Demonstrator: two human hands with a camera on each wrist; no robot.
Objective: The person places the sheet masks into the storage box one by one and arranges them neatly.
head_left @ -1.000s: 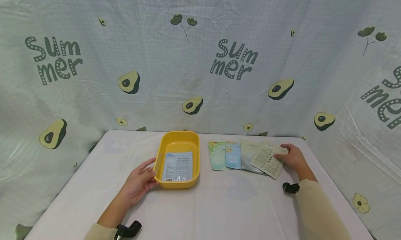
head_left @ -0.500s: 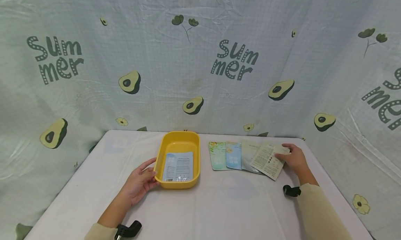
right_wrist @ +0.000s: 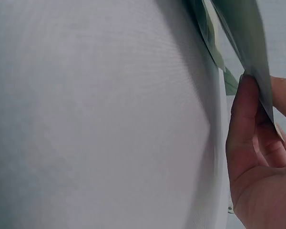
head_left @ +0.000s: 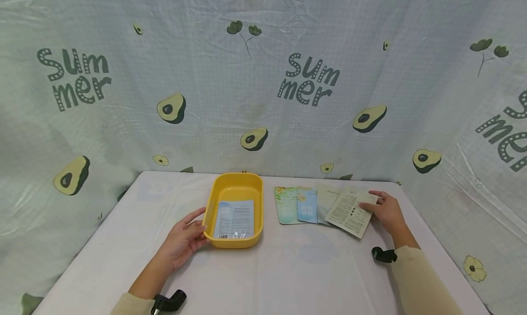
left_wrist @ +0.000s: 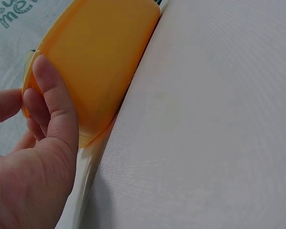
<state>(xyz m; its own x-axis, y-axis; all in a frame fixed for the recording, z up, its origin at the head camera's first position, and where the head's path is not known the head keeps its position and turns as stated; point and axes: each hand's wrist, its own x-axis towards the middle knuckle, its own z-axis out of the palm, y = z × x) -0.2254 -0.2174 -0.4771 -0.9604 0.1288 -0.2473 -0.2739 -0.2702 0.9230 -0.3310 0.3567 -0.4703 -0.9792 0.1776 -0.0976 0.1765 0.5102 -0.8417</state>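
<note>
The left hand (head_left: pixel 184 242) holds the near left rim of a yellow tray (head_left: pixel 234 243), thumb and fingers about the edge in the left wrist view, where the tray wall (left_wrist: pixel 105 57) fills the top. Inside the tray lies a pale blue packet (head_left: pixel 234 219). At the right, the right hand (head_left: pixel 386 212) pinches the right edge of a cream printed packet (head_left: pixel 350 214). In the right wrist view that packet (right_wrist: pixel 250 43) stands tilted between thumb and fingers. Left of it, overlapping, lie a grey-green packet (head_left: pixel 326 198), a blue packet (head_left: pixel 307 210) and a green packet (head_left: pixel 287 210).
A white cloth covers the table (head_left: pixel 288 274). Behind it and at both sides hangs a pale curtain (head_left: pixel 214 77) with avocado and lettering prints. Black wrist devices are worn on the left arm (head_left: pixel 169 301) and the right arm (head_left: pixel 384 254).
The cream packet has shifted slightly left and nearer, covering more of the grey-green packet, with the right hand still pinching it. The left hand and tray look unmoved.
</note>
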